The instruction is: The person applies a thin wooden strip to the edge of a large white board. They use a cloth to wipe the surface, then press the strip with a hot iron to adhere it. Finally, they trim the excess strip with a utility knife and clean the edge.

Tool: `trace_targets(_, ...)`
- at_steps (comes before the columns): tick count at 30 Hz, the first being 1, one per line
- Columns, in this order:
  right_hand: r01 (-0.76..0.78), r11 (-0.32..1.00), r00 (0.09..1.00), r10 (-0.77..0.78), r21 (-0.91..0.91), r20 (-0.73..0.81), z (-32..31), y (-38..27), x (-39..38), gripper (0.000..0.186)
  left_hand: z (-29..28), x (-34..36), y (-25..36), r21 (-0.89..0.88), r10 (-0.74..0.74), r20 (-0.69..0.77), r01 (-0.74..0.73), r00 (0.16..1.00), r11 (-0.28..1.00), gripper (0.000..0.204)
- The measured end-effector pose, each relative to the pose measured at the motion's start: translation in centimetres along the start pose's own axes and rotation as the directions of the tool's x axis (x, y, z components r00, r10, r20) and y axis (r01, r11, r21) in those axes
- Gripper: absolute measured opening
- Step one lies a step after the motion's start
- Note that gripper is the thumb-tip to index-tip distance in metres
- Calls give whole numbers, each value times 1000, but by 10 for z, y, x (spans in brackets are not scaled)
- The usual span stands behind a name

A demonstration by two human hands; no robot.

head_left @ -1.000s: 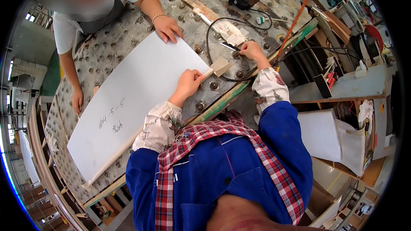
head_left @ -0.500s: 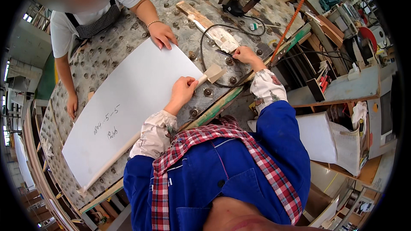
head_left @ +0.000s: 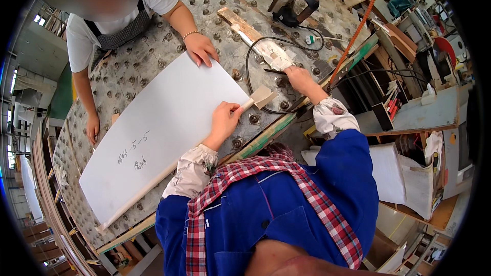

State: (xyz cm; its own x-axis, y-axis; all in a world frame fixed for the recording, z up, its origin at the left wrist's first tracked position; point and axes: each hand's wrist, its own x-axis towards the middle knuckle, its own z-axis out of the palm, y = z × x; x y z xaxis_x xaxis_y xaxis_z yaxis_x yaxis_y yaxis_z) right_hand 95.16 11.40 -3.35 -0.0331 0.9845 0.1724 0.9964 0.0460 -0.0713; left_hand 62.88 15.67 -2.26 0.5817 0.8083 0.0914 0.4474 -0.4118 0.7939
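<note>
A large white panel (head_left: 169, 112) with handwriting on its face lies on the studded worktable. Along its near edge runs a pale edging strip (head_left: 134, 205), whose loose end (head_left: 263, 97) sticks out past the panel's right corner. My left hand (head_left: 225, 122) is closed on the strip at that corner, thumb and fingers pinching it against the panel. Farther right, my right hand (head_left: 303, 81) grips a thin dark flat tool (head_left: 274, 71), its tip pointing left. Most of the tool is hidden in my fingers. A narrow board wrapped in white material (head_left: 271, 53) lies just beyond this hand.
Across the panel, a co-worker's hand (head_left: 201, 48) presses the far corner; the other hand (head_left: 92, 128) rests at the left edge. An iron (head_left: 294, 5) stands at the back, its black cord (head_left: 248, 61) looping near my hands. An orange coiled hose (head_left: 358, 25) hangs at right.
My right hand has closed around the dark tool and shifted it slightly off its former spot. My left hand stays at the strip. The whole view has shifted a little.
</note>
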Motion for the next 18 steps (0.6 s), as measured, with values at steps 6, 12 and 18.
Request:
trace_targets(6, -52, 966, 979, 100, 253, -180, -22, -11, -7, 14, 1, 1, 5, -13, 28, -75, -29, 997, 999, 23)
trace_targets(12, -83, 199, 874, 485, 976, -25, -53, -102, -36, 20, -15, 11, 37, -396, -148, 0, 136, 989, 908, 29)
trace_targets(18, -183, 5, 873, 461, 983, 161, -57, -187, -53, 17, -9, -5, 55, -666, -291, 204, 350, 935, 659, 33)
